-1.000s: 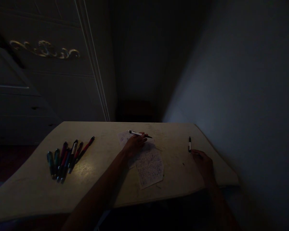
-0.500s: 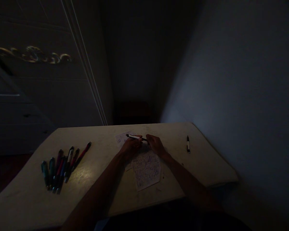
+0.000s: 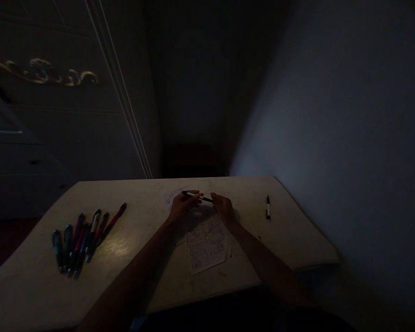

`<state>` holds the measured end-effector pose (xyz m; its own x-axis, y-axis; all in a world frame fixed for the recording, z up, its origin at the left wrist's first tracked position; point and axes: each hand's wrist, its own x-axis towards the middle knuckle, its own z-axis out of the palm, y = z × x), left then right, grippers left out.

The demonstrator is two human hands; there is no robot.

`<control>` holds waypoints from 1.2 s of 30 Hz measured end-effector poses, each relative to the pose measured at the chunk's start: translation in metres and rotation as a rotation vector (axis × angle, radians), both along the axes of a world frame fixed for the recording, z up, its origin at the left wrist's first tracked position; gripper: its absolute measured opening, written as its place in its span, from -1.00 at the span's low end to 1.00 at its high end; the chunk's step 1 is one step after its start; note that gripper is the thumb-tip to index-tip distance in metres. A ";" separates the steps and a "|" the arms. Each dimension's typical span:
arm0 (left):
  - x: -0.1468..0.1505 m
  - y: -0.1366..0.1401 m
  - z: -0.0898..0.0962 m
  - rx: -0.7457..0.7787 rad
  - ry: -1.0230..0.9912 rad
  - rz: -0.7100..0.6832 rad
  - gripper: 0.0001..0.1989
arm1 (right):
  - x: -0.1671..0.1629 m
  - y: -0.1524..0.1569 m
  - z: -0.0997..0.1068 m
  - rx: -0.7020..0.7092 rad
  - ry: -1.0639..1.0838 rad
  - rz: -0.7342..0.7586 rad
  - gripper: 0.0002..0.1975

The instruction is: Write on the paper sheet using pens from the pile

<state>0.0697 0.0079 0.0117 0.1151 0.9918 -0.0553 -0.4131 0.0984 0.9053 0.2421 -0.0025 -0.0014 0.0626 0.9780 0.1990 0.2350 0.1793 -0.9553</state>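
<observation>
A black-and-white pen [image 3: 206, 199] is held between my two hands above the table, lying nearly level. My left hand [image 3: 186, 204] has its fingers closed around the pen's left part, near the clip end. The fingers of my right hand [image 3: 224, 207] pinch its dark right end. Below the hands lies a scribbled sheet of paper [image 3: 207, 244], covered in pen marks. Another marked paper [image 3: 169, 196] is partly hidden behind my left hand. The dim light blurs the fingertips.
Several pens [image 3: 83, 240] in green, red, blue and black lie in a bunch at the table's left. One black-and-white pen [image 3: 268, 208] lies alone at the right. The pale table [image 3: 141, 281] meets a wall [image 3: 349, 138] on the right; a cabinet [image 3: 72, 138] stands left.
My left hand has shifted its grip, moving left along the pen towards the clip end. My right hand keeps its pinch. The whole view has shifted slightly.
</observation>
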 end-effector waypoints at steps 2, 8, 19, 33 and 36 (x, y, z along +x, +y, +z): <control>0.000 -0.001 0.002 0.048 0.077 0.033 -0.57 | 0.000 0.000 0.002 0.018 -0.021 -0.016 -0.40; -0.001 -0.006 0.010 0.151 0.233 0.076 -0.62 | 0.000 -0.002 0.003 0.052 -0.072 -0.030 -0.40; -0.005 -0.012 0.014 0.237 0.434 0.084 -0.61 | 0.002 -0.002 0.001 0.065 -0.122 -0.073 -0.39; -0.019 -0.012 -0.002 0.917 0.767 0.180 -0.81 | 0.011 0.000 0.000 0.001 -0.103 -0.186 -0.33; -0.020 -0.010 -0.005 0.930 0.810 0.204 -0.85 | 0.011 -0.002 -0.001 0.019 -0.128 -0.203 -0.33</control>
<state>0.0500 -0.0023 0.0067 0.2153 0.6887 0.6923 0.3627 -0.7146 0.5982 0.2534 -0.0040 -0.0022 0.2305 0.9441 0.2358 0.3869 0.1335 -0.9124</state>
